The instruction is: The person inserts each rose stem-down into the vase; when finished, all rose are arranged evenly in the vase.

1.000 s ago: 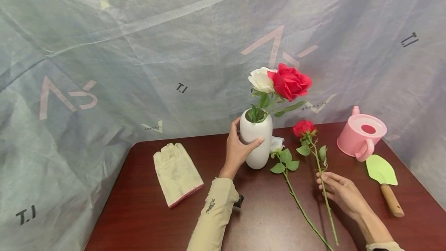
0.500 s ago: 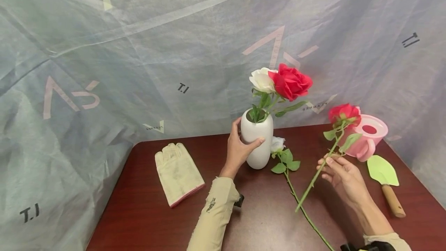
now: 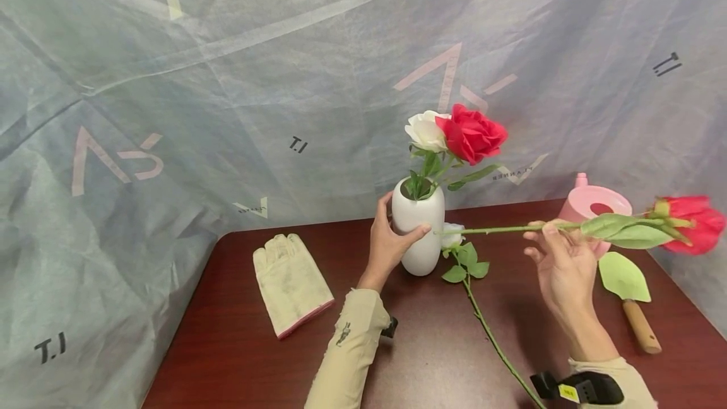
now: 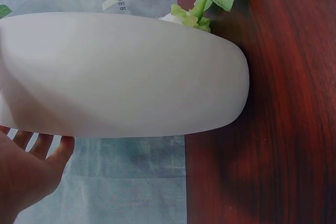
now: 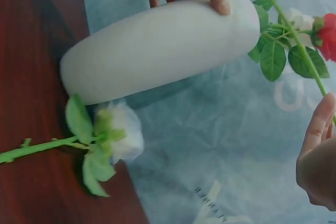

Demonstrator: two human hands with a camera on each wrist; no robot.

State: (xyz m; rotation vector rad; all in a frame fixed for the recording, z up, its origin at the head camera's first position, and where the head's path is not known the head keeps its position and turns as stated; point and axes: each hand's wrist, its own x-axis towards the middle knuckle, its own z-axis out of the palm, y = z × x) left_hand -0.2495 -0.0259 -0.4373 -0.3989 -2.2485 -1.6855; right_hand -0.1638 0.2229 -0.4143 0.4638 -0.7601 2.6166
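My left hand (image 3: 387,245) grips the side of a white vase (image 3: 419,260), which stands upright on the table; the left wrist view shows its smooth wall (image 4: 126,77). A white rose (image 3: 425,130) and a red rose (image 3: 476,134) stand in it. Between thumb and fingers, my right hand (image 3: 568,273) pinches the stem of another red rose (image 3: 695,225) above the table. That stem lies nearly level in the head view, bloom to the right, cut end toward the vase. A second white rose (image 5: 126,132) lies on the table beside the vase, its stem running toward the near edge.
A pink watering can (image 3: 580,204) stands at the back right, partly behind the held rose. Near it lies a green trowel (image 3: 625,278) with a wooden handle. Pale work gloves (image 3: 291,286) lie on the left of the dark table (image 3: 227,358). A grey sheet hangs behind.
My right hand has lifted the red rose off the table and turned it, so its bloom swung from far side to right and its stem end toward the vase. My left hand stays on the vase.
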